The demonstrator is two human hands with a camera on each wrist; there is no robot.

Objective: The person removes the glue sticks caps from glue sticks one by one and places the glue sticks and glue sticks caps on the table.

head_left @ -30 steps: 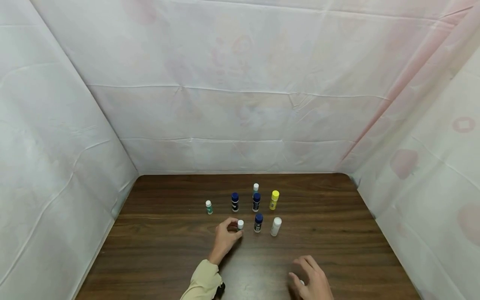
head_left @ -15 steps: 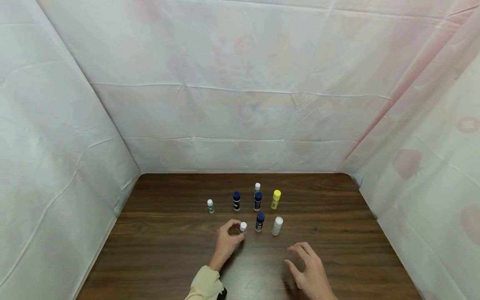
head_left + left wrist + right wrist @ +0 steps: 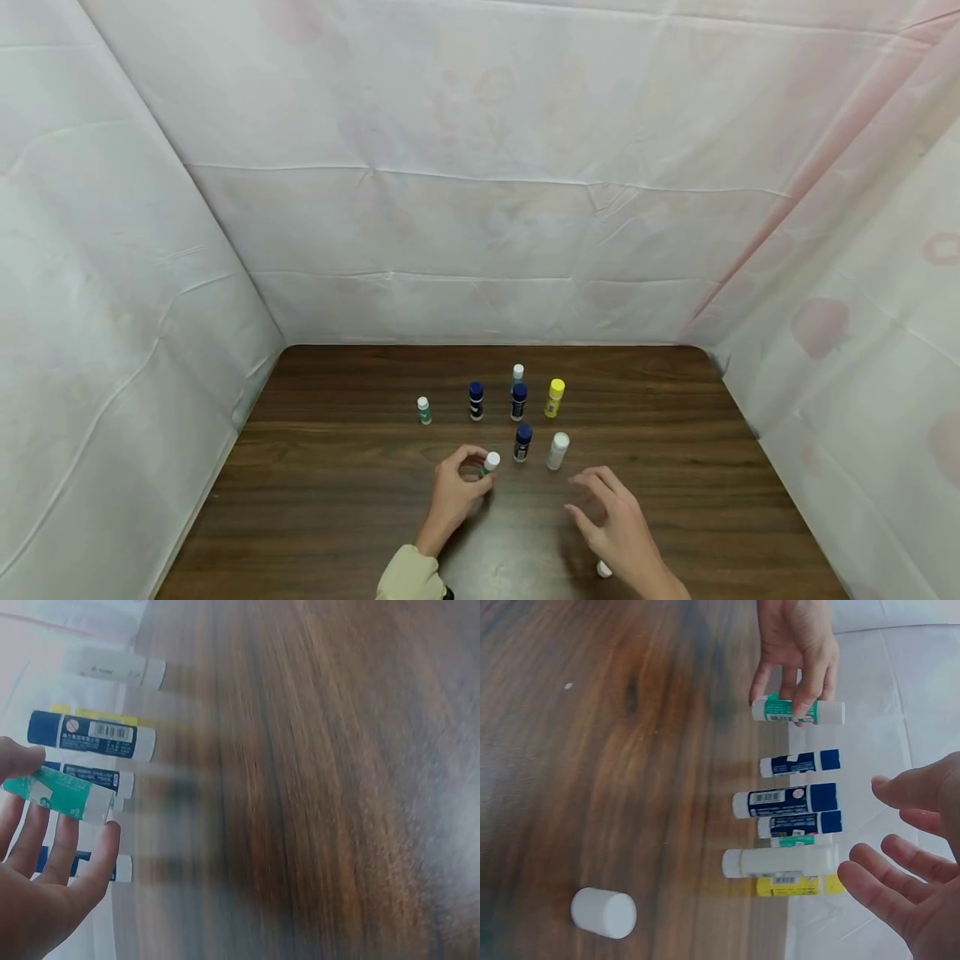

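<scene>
My left hand (image 3: 452,497) grips a green glue stick with a white cap (image 3: 491,461) between thumb and fingers, tilted a little over the table. Its green label (image 3: 66,795) shows in the left wrist view. My right hand (image 3: 621,531) hovers with spread, relaxed fingers and holds nothing. Nearest to it stands a plain white glue stick (image 3: 558,451). Under the right wrist a small white cylinder, like a loose cap (image 3: 604,913), sits on the table. A blue-capped glue stick (image 3: 522,442) stands between the left hand and the white stick.
Farther back stand two more blue-capped glue sticks (image 3: 476,401), a yellow one (image 3: 555,398), a white-capped one (image 3: 518,372) partly hidden, and a small green one (image 3: 424,410) at left. Cloth walls (image 3: 480,308) enclose the brown wooden table (image 3: 315,500).
My right hand has moved forward and slightly left, leaving the white cylinder behind it. My left hand has drawn the green glue stick slightly nearer and to the right, tilting it.
</scene>
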